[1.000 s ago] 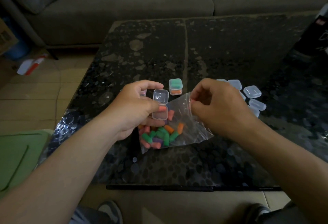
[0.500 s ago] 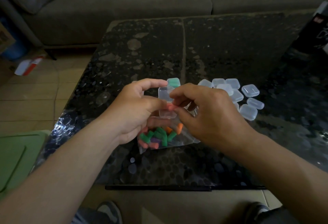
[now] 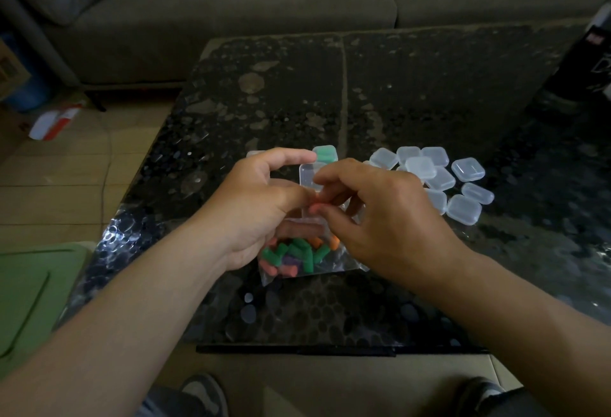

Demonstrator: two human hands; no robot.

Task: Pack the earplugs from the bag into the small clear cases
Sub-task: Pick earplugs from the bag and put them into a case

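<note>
Head camera, looking down over a dark, stone-patterned table [image 3: 429,92]: my left hand [image 3: 264,205] grips an open case [image 3: 310,175], thumb and fingers curled round it, its clear lid standing up toward the far side. My right hand [image 3: 386,218] meets it from the right, thumb and forefinger pinching a pinkish-orange earplug [image 3: 318,208] right at the case, just on the near side of the lid. Whether the plug touches the base of the case I cannot tell, as my fingers cover it. Beneath both hands, on the near part of the table, lies the clear bag [image 3: 344,263], holding a heap of green, pink, orange and purple earplugs [image 3: 297,256]. Just beyond my left fingertips a filled case [image 3: 325,153], green plugs inside, sits on the table. To the right, a cluster of empty cases [image 3: 436,178], lids closed, lies near my right hand. A grey sofa [image 3: 231,13] runs along the far side.
</note>
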